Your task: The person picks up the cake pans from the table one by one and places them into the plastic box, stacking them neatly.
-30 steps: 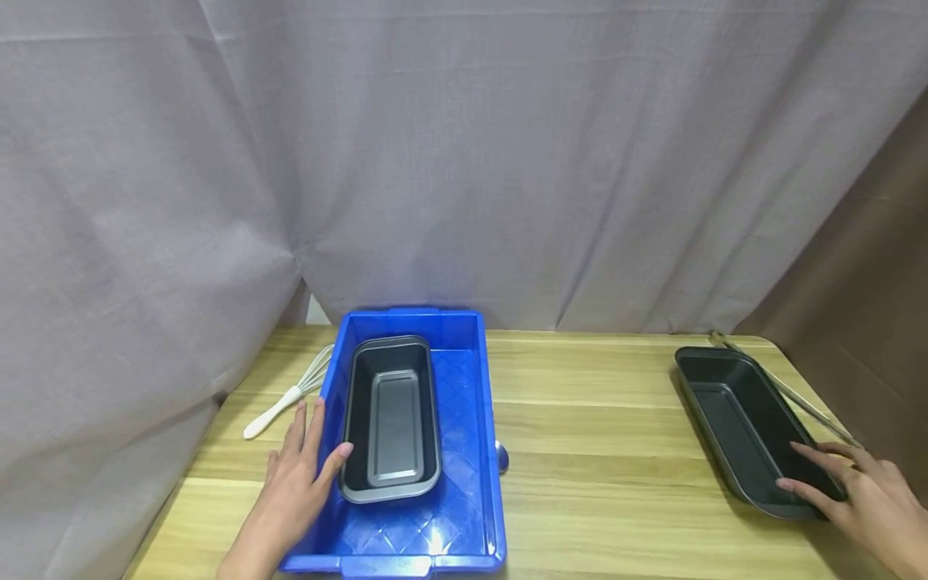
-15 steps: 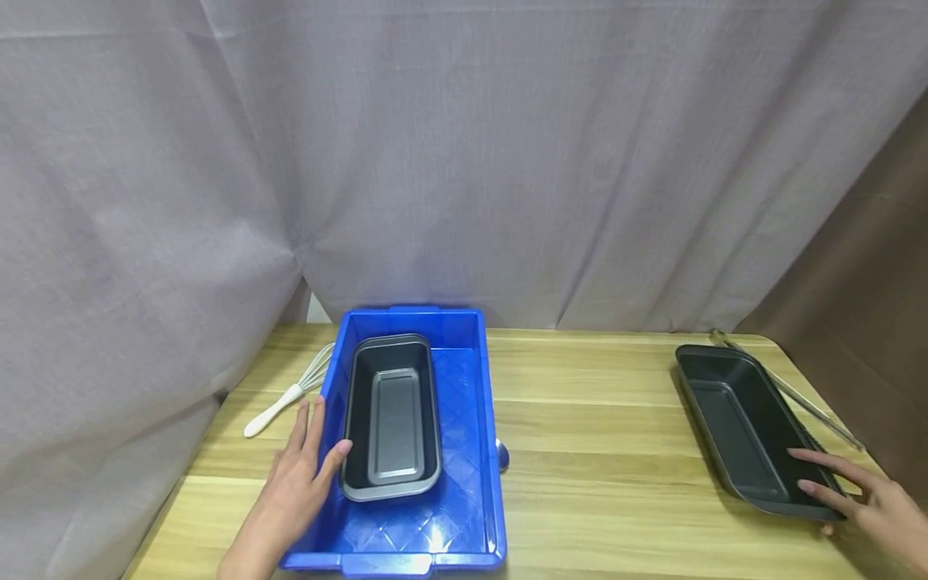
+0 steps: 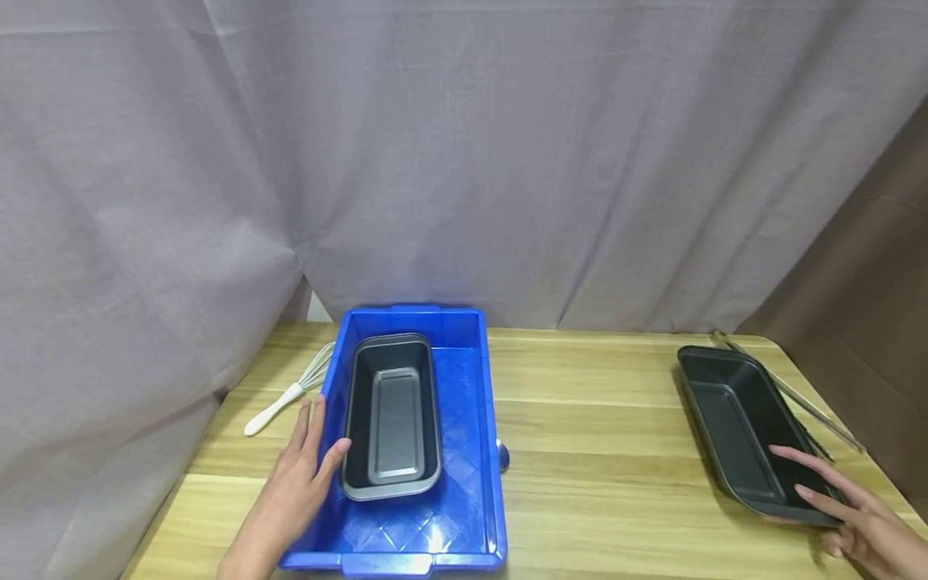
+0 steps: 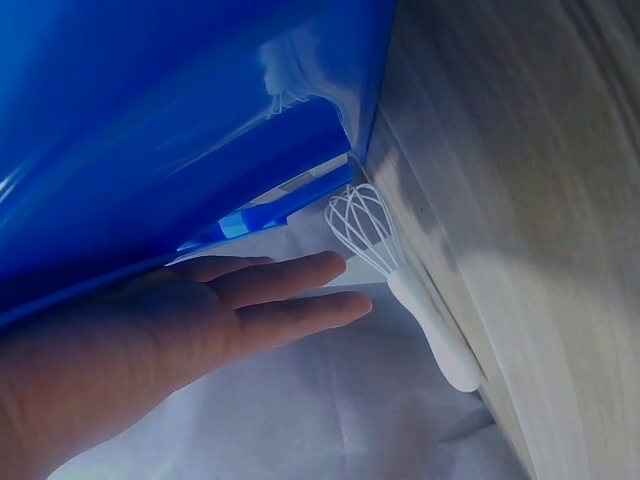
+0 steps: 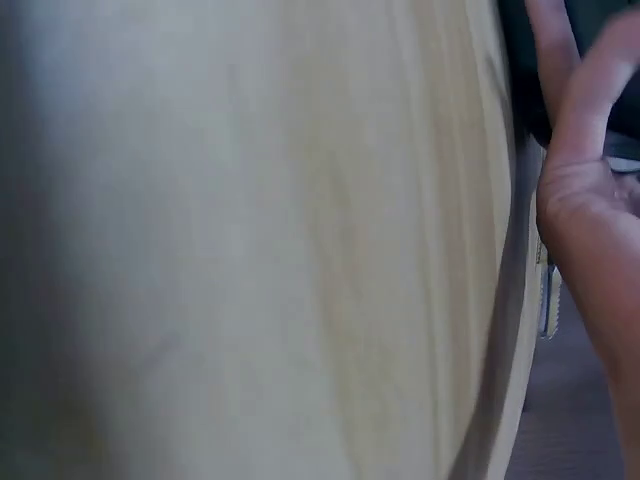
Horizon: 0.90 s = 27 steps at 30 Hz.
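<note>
My right hand (image 3: 859,515) holds the near right corner of a dark loaf pan (image 3: 732,411) at the table's right side. Two digits reach over the rim inside it, the others are under it. On the left, my left hand (image 3: 293,475) straddles the left rim of a blue plastic bin (image 3: 464,532). Its straight fingers lie along the outer wall, as the left wrist view also shows, and the thumb reaches over to the rim of a second loaf pan (image 3: 395,419) in the bin.
A white-handled whisk (image 3: 279,407) lies left of the bin. A rounded shiny metal end (image 3: 503,456) shows at the bin's right side. A long thin metal utensil (image 3: 819,415) lies along the right table edge, with a dark ridged thing (image 3: 815,439) partly hidden by the pan.
My right hand has shifted from over the pan's corner to around it, with fingers now under it. The near end of that pan sits slightly lower in view. My left hand stays put.
</note>
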{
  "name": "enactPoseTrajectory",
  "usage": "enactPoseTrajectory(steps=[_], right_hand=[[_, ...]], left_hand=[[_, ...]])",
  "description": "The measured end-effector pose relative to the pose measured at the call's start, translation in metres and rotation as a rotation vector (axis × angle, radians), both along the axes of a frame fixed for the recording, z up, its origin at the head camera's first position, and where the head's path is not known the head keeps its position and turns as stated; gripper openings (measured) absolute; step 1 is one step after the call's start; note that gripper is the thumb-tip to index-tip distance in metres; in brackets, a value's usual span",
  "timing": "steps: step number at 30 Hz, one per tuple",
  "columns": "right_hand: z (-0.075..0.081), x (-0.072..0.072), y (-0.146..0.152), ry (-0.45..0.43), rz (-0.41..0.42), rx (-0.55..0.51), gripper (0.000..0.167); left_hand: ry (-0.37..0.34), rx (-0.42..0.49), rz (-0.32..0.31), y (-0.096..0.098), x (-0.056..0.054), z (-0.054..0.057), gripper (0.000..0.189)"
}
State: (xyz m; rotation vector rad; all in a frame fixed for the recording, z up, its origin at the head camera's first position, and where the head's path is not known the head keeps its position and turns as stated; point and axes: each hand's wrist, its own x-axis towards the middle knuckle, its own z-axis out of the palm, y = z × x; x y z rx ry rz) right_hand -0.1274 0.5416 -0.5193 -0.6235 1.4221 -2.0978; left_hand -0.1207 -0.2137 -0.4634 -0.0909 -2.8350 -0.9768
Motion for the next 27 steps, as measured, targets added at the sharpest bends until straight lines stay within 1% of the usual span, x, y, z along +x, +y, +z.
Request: enactPoseTrajectory(steps=[1,2,4,5,6,8,9,10,14,16,18,20,21,23,25,27], right_hand=[[0.0,0.0,0.0,0.014,-0.004,0.015,0.08],[-0.001,-0.001,0.0,0.023,0.005,0.006,0.081],[-0.002,-0.002,0.0,-0.012,0.069,-0.094,0.084],[-0.002,-0.003,-0.001,-0.039,0.112,-0.15,0.085],[-0.001,-0.003,-0.003,-0.079,0.148,-0.193,0.085],[0.001,-0.002,-0.007,-0.164,0.205,-0.274,0.087],[0.002,-0.001,-0.009,-0.192,0.202,-0.278,0.087],[0.004,0.001,-0.012,-0.187,0.179,-0.244,0.087],[0.013,0.005,-0.029,-0.152,0.042,-0.021,0.086],[0.018,0.004,-0.04,-0.14,0.001,0.06,0.086],[0.025,0.004,-0.054,-0.134,-0.031,0.127,0.085],[0.033,0.004,-0.069,-0.122,-0.049,0.193,0.083],[0.037,0.004,-0.076,-0.107,-0.049,0.221,0.082],[0.046,0.004,-0.091,-0.08,-0.035,0.256,0.079],[0.054,0.004,-0.107,-0.063,0.004,0.242,0.076],[0.061,0.004,-0.124,-0.056,0.037,0.2,0.074]], left_hand=[[0.004,0.003,0.002,0.0,0.001,0.001,0.078],[0.001,0.002,0.0,0.0,0.001,0.002,0.078],[-0.013,-0.005,-0.002,0.001,0.002,0.006,0.077],[-0.038,-0.014,-0.004,0.002,0.003,0.011,0.078],[-0.048,-0.018,-0.006,0.003,0.003,0.012,0.078],[-0.052,-0.023,-0.009,0.002,0.002,0.009,0.078],[-0.046,-0.023,-0.008,0.001,0.001,0.007,0.079],[-0.036,-0.023,-0.006,-0.001,-0.001,0.002,0.079],[0.036,-0.014,0.019,-0.007,-0.007,-0.021,0.08],[0.039,-0.015,0.017,-0.008,-0.008,-0.023,0.079],[0.023,-0.016,0.007,-0.007,-0.006,-0.017,0.079],[-0.007,-0.023,-0.002,-0.004,-0.003,-0.007,0.078],[-0.023,-0.029,-0.007,-0.001,-0.001,0.001,0.077],[-0.038,-0.039,-0.008,0.002,0.001,0.01,0.076],[-0.047,-0.044,-0.009,0.004,0.003,0.014,0.075],[-0.033,-0.037,-0.007,0.002,0.001,0.011,0.075]])
